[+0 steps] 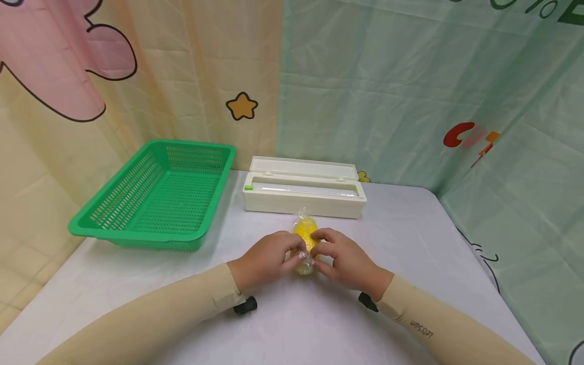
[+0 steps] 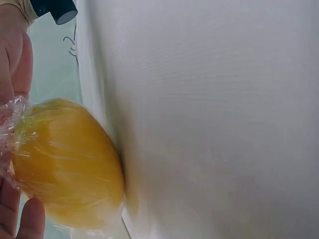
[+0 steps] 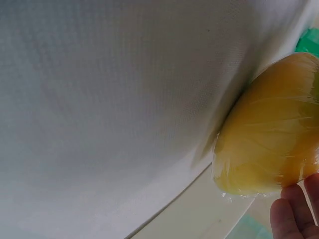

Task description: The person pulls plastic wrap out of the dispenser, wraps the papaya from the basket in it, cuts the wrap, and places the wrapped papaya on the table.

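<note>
A yellow mango-like fruit (image 1: 306,229) in clear cling film (image 1: 303,255) lies on the table in front of me, its film bunched at the near end. My left hand (image 1: 272,257) pinches the gathered film from the left. From the right, my right hand (image 1: 349,261) pinches film between thumb and finger, its other fingers against the fruit's side. In the left wrist view the fruit (image 2: 70,164) shows smooth under creased film. The right wrist view has the wrapped fruit (image 3: 271,129) at the right edge, with fingertips touching it.
Behind the fruit stands a white cling film dispenser box (image 1: 304,204), its lid raised and a roll inside. A green plastic basket (image 1: 212,203) stands at the left back. The white tabletop (image 1: 401,228) meets patterned curtains (image 1: 365,101) behind and to the right.
</note>
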`<act>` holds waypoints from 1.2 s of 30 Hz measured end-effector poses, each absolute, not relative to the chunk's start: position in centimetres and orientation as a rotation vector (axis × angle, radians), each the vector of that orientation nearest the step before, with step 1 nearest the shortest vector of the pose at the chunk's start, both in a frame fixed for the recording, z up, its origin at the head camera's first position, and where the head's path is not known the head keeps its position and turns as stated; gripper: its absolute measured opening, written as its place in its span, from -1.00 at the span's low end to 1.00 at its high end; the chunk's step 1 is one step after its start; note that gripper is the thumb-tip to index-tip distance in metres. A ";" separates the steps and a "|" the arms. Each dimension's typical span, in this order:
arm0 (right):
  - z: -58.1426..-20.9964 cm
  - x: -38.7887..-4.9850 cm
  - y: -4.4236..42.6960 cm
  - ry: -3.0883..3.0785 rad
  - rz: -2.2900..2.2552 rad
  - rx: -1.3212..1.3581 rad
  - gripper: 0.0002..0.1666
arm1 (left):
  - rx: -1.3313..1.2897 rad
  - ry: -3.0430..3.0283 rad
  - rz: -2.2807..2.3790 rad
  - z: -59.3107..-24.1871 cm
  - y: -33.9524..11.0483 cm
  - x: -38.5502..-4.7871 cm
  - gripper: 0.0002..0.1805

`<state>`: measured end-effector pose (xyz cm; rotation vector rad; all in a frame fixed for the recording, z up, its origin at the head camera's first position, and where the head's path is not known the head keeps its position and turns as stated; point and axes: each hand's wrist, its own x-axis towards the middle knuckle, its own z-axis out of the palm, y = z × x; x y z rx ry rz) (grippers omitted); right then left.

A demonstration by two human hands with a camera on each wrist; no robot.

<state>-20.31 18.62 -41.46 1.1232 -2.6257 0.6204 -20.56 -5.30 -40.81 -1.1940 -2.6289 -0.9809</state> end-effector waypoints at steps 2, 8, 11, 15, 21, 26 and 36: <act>-41.5 -20.3 18.6 -2.628 0.668 1.108 -0.87 | -1.209 -2.626 -1.012 -40.8 -5.4 -20.6 -0.93; -41.3 -20.4 18.4 -2.670 0.778 1.050 -0.88 | -1.251 -2.647 -1.050 -41.2 -5.7 -20.9 -0.58; -41.2 -20.4 18.2 -2.689 0.785 1.020 -0.86 | -1.184 -2.688 -1.046 -41.5 -5.5 -21.0 -0.50; -41.2 -20.5 18.0 -2.702 0.795 0.963 -0.85 | -1.078 -2.718 -1.018 -41.6 -5.0 -21.0 -0.52; -41.4 -20.5 17.8 -2.684 0.804 0.917 -0.85 | -1.022 -2.693 -1.004 -41.8 -4.6 -21.2 -0.71; -41.2 -20.5 18.0 -2.697 0.871 0.937 -0.92 | -1.010 -2.673 -1.097 -41.8 -4.5 -21.3 -0.88; -41.5 -20.6 17.6 -2.655 0.847 0.857 -0.86 | -0.891 -2.690 -1.230 -41.7 -4.0 -21.4 -0.90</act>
